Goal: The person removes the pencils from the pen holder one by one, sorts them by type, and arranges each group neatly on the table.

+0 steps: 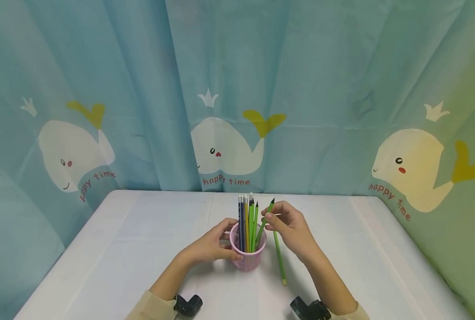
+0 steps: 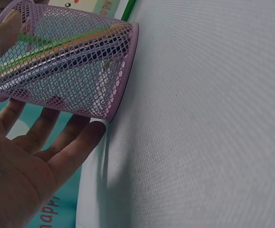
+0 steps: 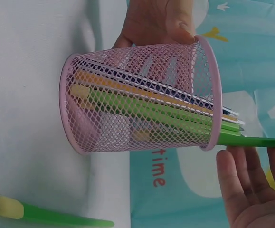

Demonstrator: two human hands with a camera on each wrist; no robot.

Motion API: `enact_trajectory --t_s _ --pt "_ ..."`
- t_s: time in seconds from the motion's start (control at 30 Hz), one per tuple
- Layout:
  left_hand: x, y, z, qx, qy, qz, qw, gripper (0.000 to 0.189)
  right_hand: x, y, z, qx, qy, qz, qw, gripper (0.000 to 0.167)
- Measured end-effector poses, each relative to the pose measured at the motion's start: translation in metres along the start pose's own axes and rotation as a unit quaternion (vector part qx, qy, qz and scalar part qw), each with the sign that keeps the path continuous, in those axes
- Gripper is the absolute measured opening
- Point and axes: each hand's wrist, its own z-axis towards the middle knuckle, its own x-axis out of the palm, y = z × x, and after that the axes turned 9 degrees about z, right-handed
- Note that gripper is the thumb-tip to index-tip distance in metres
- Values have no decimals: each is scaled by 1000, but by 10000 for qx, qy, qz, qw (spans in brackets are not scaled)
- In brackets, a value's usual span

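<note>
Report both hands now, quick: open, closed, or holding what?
Left hand: holding the round pink mesh pencil cup.
Right hand: pinching a slim green pencil, its lower part inside the cup.

In the head view, looked forward and down from head height, well back, taking in the table (image 1: 101,266) across the lower frame and the curtain (image 1: 321,66) above. In the left wrist view, looked from close by the left hand (image 2: 37,161), turned sideways toward the curtain, and put the table at right. In the right wrist view, looked from near the right hand (image 3: 256,190), rolled the opposite way, and put the table at left. Shared the pencil cup (image 1: 247,263) across all views: lower centre in head, upper left in left wrist, centre in right wrist.
</note>
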Motion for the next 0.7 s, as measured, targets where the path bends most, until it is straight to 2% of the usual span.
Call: enact_trajectory --t_s 0.2,0.47,0.7 --pt "0 0 1 51 26 -13 10000 76 -3 3 -1 -42 -160 135 9998 19" --pt "1 0 0 -30 -1 -12 10000 75 -6 5 -1 -157 -85 357 9992 21" --pt "1 -1 0 -22 -4 -41 10000 76 -6 8 0 -193 -173 445 9987 25"
